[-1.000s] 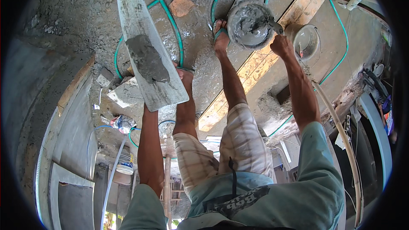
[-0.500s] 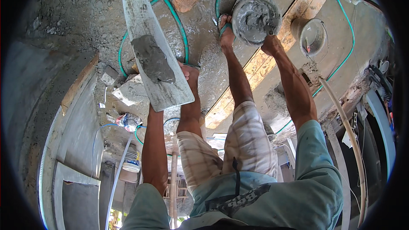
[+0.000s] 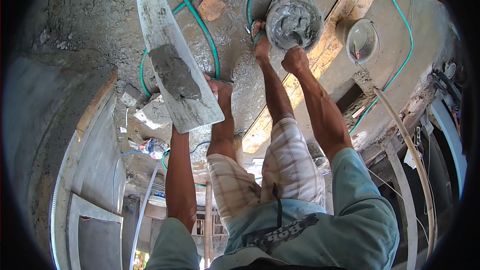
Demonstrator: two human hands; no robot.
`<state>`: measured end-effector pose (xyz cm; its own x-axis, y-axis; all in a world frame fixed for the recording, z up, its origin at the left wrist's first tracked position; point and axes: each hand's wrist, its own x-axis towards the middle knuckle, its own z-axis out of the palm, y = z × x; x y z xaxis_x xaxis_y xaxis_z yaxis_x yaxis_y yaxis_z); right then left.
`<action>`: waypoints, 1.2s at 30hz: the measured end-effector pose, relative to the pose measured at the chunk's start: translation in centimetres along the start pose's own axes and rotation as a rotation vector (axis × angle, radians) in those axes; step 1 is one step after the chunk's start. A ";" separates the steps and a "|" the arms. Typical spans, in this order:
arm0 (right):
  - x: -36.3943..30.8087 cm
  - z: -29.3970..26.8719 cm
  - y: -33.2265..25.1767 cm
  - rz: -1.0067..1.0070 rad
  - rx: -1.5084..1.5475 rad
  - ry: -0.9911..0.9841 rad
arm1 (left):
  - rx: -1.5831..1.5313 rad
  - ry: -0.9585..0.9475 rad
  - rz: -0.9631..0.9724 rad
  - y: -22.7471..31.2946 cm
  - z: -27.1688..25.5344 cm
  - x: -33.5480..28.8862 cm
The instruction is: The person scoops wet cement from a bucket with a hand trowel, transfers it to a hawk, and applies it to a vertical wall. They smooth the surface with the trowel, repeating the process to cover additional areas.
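My left hand (image 3: 212, 86) holds up a long, pale, tapering mortar board (image 3: 200, 112) from beneath; only some fingers show past its right edge. A lump of wet grey mortar (image 3: 174, 72) lies on the board's middle. My right hand (image 3: 296, 61) is closed in a fist at the near rim of a round bucket (image 3: 320, 30) of wet mortar (image 3: 292, 17). From this fist the dark metal of a trowel (image 3: 298, 43) reaches into the mortar; its handle is hidden in my grip, and much of the blade is covered.
Right of the mortar bucket stands a second bucket (image 3: 342, 31) holding a red-handled tool (image 3: 356, 52). A stained plank (image 3: 320, 67) runs diagonally between them. Green hoses (image 3: 202, 25) cross the wet floor near a brick (image 3: 211, 8). A pale pole (image 3: 407, 142) leans at the right.
My right hand has shifted left along the bucket's near rim, and the trowel with it. The board stays nearly where it was, with the mortar on it.
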<state>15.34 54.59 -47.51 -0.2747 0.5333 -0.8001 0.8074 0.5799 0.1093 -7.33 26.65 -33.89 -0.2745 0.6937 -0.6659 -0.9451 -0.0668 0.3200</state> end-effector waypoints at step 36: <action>0.5 7.7 7.2 0.353 2.075 0.296 | 0.195 0.075 -0.066 0.1 0.2 1.8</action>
<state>25.05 54.30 -51.70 0.0939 0.6174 -0.7810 0.0320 -0.7859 -0.6175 -7.91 28.02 -34.94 -0.2322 0.6364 -0.7356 -0.9112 0.1223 0.3935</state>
